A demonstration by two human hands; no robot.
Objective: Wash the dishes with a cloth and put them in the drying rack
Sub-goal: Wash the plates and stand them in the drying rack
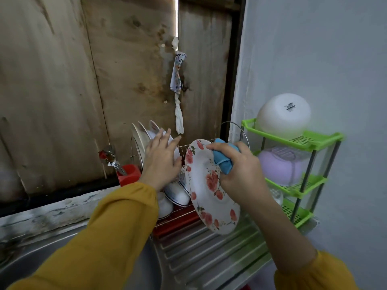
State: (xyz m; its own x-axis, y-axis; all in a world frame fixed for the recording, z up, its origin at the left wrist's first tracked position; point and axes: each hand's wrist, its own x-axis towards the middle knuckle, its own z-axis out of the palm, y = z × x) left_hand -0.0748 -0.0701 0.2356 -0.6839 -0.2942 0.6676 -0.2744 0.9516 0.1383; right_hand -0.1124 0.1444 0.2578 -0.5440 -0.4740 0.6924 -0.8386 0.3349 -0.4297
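My right hand (pixel 240 170) grips a white plate with red roses (pixel 206 197) by its rim, together with a folded blue cloth (pixel 224 162) pressed against the plate. The plate stands tilted on edge over the wire drying rack (pixel 184 216). My left hand (pixel 162 159) lies with straight fingers on a white plate (pixel 173 141) standing in the rack. More white plates (pixel 140 135) stand behind it, and white bowls (pixel 178 193) lie lower in the rack.
A red cutlery holder (pixel 129 173) with utensils stands left of the rack. A green three-tier shelf (pixel 303 164) at the right carries a white bowl (pixel 283 115) and a purple container (pixel 280 166). The ribbed steel drainboard (pixel 209 252) lies below; a rag (pixel 178 80) hangs on the wooden wall.
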